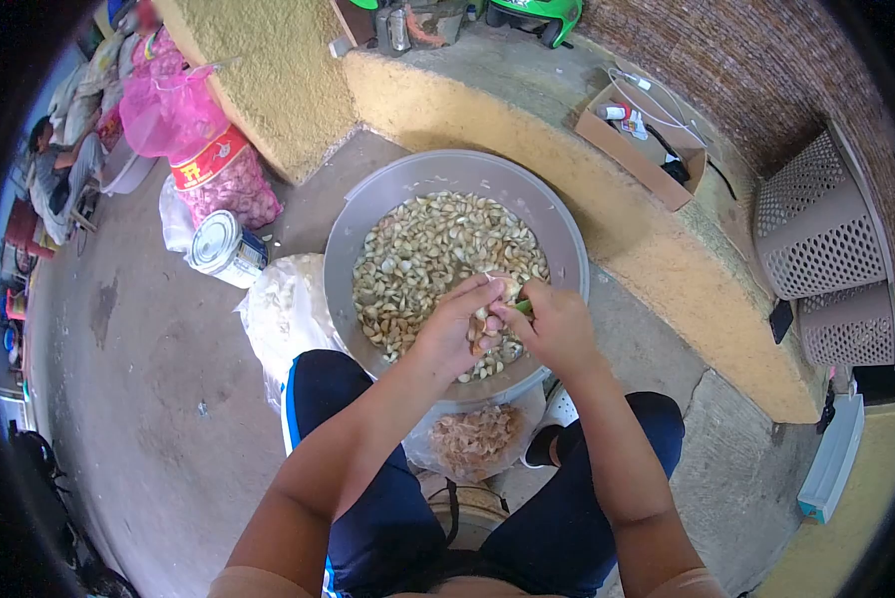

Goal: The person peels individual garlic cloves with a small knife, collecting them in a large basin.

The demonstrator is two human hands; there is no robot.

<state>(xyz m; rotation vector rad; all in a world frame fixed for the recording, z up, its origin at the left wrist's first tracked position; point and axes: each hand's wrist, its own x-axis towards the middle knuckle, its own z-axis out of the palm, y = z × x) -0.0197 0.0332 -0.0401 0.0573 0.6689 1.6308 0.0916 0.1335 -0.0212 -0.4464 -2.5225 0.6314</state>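
Note:
A large grey tub [343,239] holds a great many garlic cloves [417,239] in front of my knees. Over its right part, my left hand [464,321] is curled around several garlic cloves [481,327]. My right hand [555,324] meets it from the right, its fingers wrapped round a small tool with a green handle [524,308]. The tool's blade is hidden. Below the tub's near rim, a clear plastic bag holds brownish garlic skins [475,437].
Left of the tub stand a white plastic bag [286,307], a metal can [228,249] and a pink net sack of garlic [230,189]. A yellow ledge [567,174] bears a cardboard box [667,186]. Perforated baskets [821,239] stand right. Another person [58,164] sits far left.

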